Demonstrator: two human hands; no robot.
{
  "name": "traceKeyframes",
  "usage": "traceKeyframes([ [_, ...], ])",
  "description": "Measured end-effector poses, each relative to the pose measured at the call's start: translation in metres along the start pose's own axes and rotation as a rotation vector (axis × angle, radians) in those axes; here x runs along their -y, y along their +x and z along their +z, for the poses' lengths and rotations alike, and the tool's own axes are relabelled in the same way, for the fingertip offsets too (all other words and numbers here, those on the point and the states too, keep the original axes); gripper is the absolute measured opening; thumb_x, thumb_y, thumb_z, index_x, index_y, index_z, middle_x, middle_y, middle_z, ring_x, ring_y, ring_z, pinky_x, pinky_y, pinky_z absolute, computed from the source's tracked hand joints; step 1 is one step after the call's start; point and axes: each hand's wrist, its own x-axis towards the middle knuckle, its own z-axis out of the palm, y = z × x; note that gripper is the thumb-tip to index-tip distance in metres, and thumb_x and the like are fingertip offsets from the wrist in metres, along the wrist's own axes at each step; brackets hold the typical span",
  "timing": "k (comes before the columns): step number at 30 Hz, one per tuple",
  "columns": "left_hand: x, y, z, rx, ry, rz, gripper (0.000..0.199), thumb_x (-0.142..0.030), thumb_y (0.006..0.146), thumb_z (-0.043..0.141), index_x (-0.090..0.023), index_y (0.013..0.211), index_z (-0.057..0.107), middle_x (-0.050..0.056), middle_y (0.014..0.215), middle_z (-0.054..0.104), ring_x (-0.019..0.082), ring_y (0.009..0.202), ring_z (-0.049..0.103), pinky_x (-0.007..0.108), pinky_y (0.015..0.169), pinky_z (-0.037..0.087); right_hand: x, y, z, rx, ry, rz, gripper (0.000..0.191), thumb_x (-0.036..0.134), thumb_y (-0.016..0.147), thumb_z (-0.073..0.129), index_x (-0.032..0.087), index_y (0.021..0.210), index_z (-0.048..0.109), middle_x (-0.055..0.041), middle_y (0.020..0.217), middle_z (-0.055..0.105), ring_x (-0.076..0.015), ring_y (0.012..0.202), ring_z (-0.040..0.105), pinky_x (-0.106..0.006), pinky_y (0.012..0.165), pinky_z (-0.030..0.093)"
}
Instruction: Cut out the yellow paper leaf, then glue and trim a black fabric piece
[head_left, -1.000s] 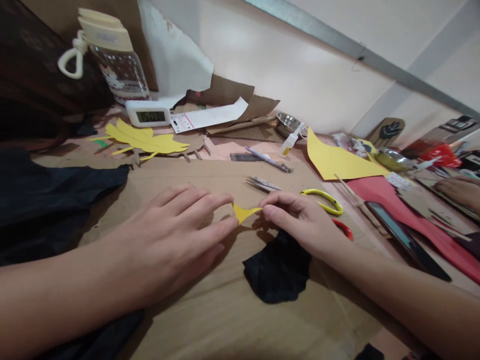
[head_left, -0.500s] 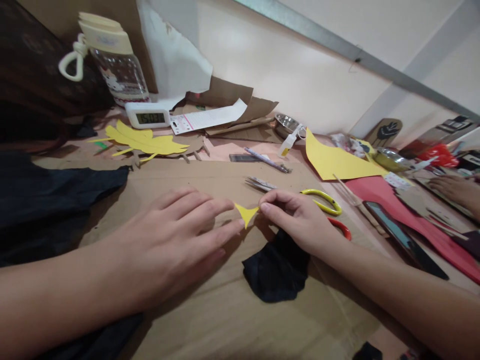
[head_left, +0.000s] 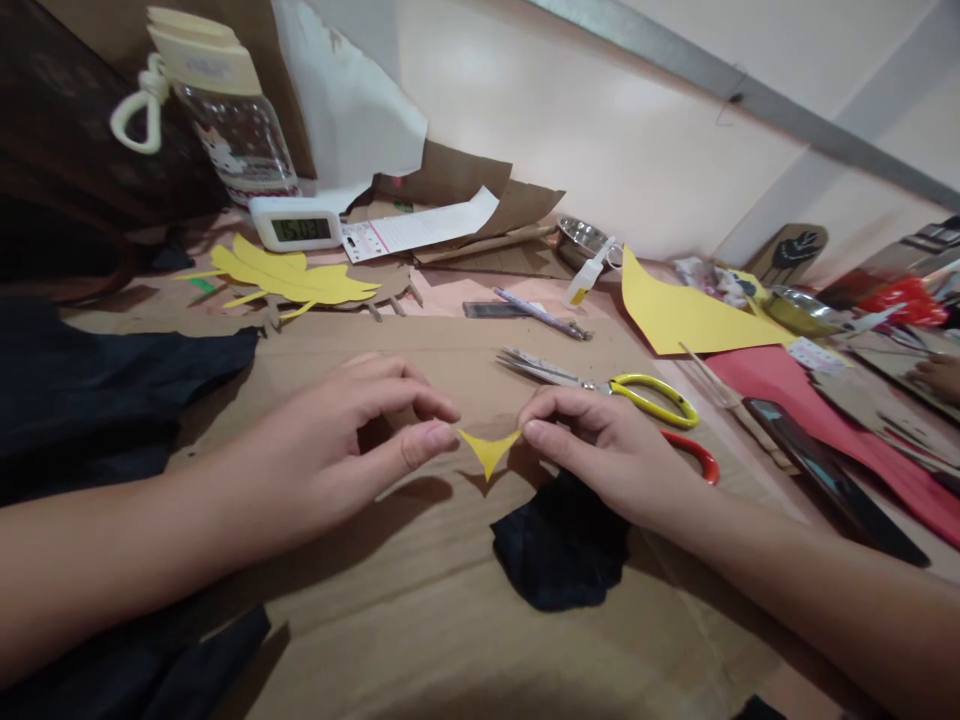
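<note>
A small yellow paper piece [head_left: 489, 455], three-pointed with curved edges, hangs between my hands just above the cardboard sheet [head_left: 390, 620]. My left hand [head_left: 360, 440] pinches its left tip between thumb and forefinger. The right tip sits in the pinch of my right hand [head_left: 600, 445]. Under my right hand lies a scrap of black cloth [head_left: 559, 550]. Behind that hand rest scissors [head_left: 544, 368] with one yellow and one red handle, partly covered by it.
Black cloth [head_left: 127, 390] lies at left. Farther back are yellow leaf-like cutouts [head_left: 300, 280], a digital clock [head_left: 296, 225], a bottle [head_left: 232, 130], a pen [head_left: 540, 312] and a glue bottle [head_left: 589, 275]. Yellow paper [head_left: 690, 315], red sheet [head_left: 787, 390] and phone [head_left: 832, 480] lie right, near another person's hand [head_left: 941, 375].
My left hand has turned from lying flat beside the yellow piece to pinching its left tip. The piece has shifted slightly down and left. My right hand keeps its pinch.
</note>
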Motion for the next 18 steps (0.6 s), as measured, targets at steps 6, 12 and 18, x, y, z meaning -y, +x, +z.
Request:
traceKeyframes([
  [6, -0.007, -0.001, 0.000, 0.083, -0.050, -0.036, 0.027, -0.046, 0.100, 0.061, -0.030, 0.090, 0.080, 0.000, 0.090, 0.073, 0.022, 0.091, 0.065, 0.034, 0.080, 0.048, 0.004, -0.001, 0.001, 0.024, -0.037, -0.018, 0.018, 0.032, 0.092, 0.063, 0.020, 0.081, 0.068, 0.0001, 0.075, 0.067, -0.0149, 0.068, 0.059, -0.027, 0.063, 0.043],
  [12, -0.005, 0.002, 0.000, 0.109, -0.046, -0.023, 0.028, -0.042, 0.100, 0.058, -0.027, 0.086, 0.076, 0.000, 0.085, 0.071, 0.022, 0.087, 0.062, 0.035, 0.080, 0.045, 0.006, -0.004, 0.004, 0.068, -0.047, -0.036, 0.023, 0.035, 0.097, 0.061, 0.020, 0.079, 0.065, -0.0008, 0.074, 0.070, -0.0158, 0.068, 0.063, -0.027, 0.064, 0.046],
  [18, 0.003, 0.000, 0.003, 0.050, 0.050, -0.042, 0.030, -0.044, 0.101, 0.056, -0.026, 0.084, 0.074, 0.000, 0.085, 0.070, 0.023, 0.086, 0.061, 0.038, 0.082, 0.042, -0.004, 0.012, -0.026, -0.255, -0.281, -0.184, 0.028, 0.035, 0.102, 0.056, 0.023, 0.077, 0.059, 0.0014, 0.068, 0.055, -0.0170, 0.064, 0.056, -0.030, 0.060, 0.043],
])
